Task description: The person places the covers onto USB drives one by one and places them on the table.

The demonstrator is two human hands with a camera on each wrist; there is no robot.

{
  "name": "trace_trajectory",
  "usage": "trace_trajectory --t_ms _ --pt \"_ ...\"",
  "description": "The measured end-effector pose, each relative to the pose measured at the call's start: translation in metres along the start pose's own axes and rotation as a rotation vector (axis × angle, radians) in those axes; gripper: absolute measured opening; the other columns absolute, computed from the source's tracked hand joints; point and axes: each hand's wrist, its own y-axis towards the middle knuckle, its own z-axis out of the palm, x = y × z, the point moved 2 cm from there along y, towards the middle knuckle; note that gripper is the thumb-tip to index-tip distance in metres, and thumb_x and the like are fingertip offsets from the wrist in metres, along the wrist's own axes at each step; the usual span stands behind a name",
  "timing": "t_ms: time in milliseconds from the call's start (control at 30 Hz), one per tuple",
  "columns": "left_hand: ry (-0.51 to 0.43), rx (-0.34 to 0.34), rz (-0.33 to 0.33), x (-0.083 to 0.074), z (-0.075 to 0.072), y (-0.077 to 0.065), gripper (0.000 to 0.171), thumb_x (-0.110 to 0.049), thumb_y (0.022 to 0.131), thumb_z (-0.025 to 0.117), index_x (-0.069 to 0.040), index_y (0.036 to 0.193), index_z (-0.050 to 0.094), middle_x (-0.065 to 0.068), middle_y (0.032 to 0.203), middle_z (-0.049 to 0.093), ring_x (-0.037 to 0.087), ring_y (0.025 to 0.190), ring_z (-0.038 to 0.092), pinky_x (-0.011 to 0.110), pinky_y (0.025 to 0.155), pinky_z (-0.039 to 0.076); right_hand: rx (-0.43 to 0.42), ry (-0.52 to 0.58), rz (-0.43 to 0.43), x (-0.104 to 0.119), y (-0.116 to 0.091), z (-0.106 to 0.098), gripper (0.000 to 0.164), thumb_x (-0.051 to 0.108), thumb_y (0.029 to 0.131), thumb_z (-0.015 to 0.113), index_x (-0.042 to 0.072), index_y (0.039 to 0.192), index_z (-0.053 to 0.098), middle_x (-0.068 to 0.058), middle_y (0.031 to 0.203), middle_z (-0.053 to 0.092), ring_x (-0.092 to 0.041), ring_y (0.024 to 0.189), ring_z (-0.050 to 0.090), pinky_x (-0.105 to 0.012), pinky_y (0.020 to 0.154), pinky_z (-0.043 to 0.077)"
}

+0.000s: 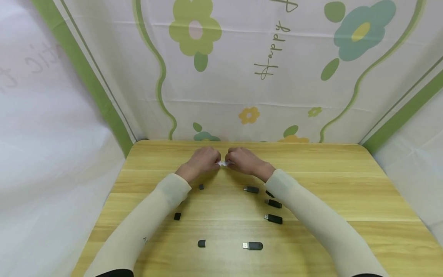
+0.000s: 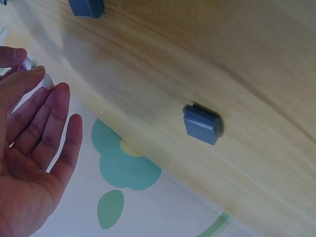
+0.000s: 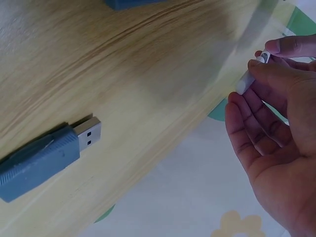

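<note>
Left hand (image 1: pixel 205 158): fingers pinching one end of a white USB stick (image 1: pixel 223 163) | Right hand (image 1: pixel 245 160): fingers pinching its other end | Stick: between hands, near far edge of wooden table (image 1: pixel 221 219) | Nearer: dark caps (image 1: pixel 201 243) left, dark USB sticks (image 1: pixel 255 246) right

Wooden table (image 1: pixel 221 215): is spreading below
Back cloth (image 1: pixel 225 84): is hanging behind it, showing flowers (image 1: pixel 195 30)
Left cloth (image 1: pixel 52 134): is hanging alongside
</note>
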Motion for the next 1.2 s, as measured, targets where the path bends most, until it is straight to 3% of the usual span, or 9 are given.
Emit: trace_trajectory --t_ms 400,833,1200 --pt "-0.012 -0.02 0.037 -0.0003 0.001 0.0011 0.021 -0.009 0.098 0.074 -0.011 0.077 0.071 -0.003 0.065 0.052 0.012 0.06 0.042 0.027 0.054 0.035 -0.02 -0.012 -0.007 -0.0011 0.0015 0.0003 0.009 0.01 0.098 0.077 0.005 0.104 0.08 -0.006 0.094 0.069 -0.013 0.075 0.063 -0.029 0.07 0.057" --pt "-0.057 -0.054 0.028 -0.0026 0.0025 -0.0006 0.018 -0.013 0.099 0.076 -0.01 0.081 0.075 -0.002 0.068 0.059 0.013 0.06 0.043 0.027 0.056 0.036 -0.017 0.006 -0.017 -0.001 0.0019 0.0029 0.011 0.01 0.099 0.076 0.004 0.107 0.08 -0.007 0.094 0.068 -0.013 0.075 0.063 -0.026 0.069 0.056" --pt "-0.112 -0.061 0.009 -0.0046 0.0033 -0.0012 0.015 -0.011 0.1 0.075 -0.006 0.086 0.078 -0.001 0.066 0.054 0.012 0.059 0.038 0.027 0.056 0.032 -0.006 0.045 0.006 -0.0016 -0.0005 0.0023 0.011 0.009 0.1 0.074 0.005 0.108 0.081 -0.007 0.095 0.068 -0.013 0.076 0.063 -0.027 0.07 0.055"
